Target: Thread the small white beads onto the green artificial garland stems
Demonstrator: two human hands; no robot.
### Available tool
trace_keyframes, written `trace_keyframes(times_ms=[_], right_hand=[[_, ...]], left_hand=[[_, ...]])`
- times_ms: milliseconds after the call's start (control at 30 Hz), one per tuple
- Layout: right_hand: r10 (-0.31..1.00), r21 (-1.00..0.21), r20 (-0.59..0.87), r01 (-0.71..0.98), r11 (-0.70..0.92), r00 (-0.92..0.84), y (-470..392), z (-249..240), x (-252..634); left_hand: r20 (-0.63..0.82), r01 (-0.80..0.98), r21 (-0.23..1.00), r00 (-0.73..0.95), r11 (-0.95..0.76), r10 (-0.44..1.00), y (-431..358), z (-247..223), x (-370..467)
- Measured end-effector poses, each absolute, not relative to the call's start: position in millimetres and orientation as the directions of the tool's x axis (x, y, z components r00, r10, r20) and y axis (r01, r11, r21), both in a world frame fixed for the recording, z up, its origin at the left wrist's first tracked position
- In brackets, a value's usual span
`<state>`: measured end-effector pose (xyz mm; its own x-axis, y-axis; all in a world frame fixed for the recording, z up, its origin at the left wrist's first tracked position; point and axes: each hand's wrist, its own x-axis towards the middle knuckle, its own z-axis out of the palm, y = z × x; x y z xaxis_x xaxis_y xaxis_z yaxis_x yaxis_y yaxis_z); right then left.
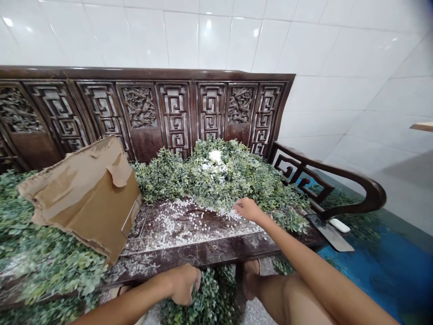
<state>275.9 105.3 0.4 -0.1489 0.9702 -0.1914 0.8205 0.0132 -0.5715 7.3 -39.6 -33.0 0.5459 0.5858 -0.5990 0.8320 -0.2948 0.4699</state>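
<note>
My right hand [248, 209] reaches over the tabletop [216, 253], its fingers drawn together at the front edge of a heap of green sprigs [246, 176], right by the scattered white pieces [171, 223]. I cannot tell whether a piece is between my fingertips. The white pieces lie loose across the middle of the tabletop, and a brighter white clump [215, 156] sits high on the heap. My left hand [182, 284] is lower, in front of the tabletop's edge, fingers curled beside the lower foliage [216, 300]; whether it grips any of that, I cannot tell. To the left, a torn cardboard piece [91, 194] stands tilted, with more leaves [50, 257] around it. Behind the heap rises a carved wooden backrest [192, 113]. A white case [339, 225] lies at the right, near the curved armrest [365, 194].
</note>
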Motion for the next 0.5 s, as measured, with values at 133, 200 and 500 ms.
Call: trace_keyframes(times_ms=[133,200,500], right_hand=[[0.923,-0.734,-0.274,0.678,-0.018,-0.272,94.6,5.1,264.6],[0.885,-0.792,-0.307,0.609,-0.035,-0.349,89.3,8.1,259.9],[0.723,-0.941,-0.331,0.268,-0.207,-0.606,76.2,-0.5,235.3]], left_hand=[[-0.532,0.834,0.475,0.527,-0.282,0.663,-37.2,-45.6,7.5],[-0.467,0.817,0.506,0.530,-0.277,0.708,-35.5,-50.5,6.8],[-0.137,0.679,0.724,0.318,-0.125,0.938,-16.4,-27.2,16.3]])
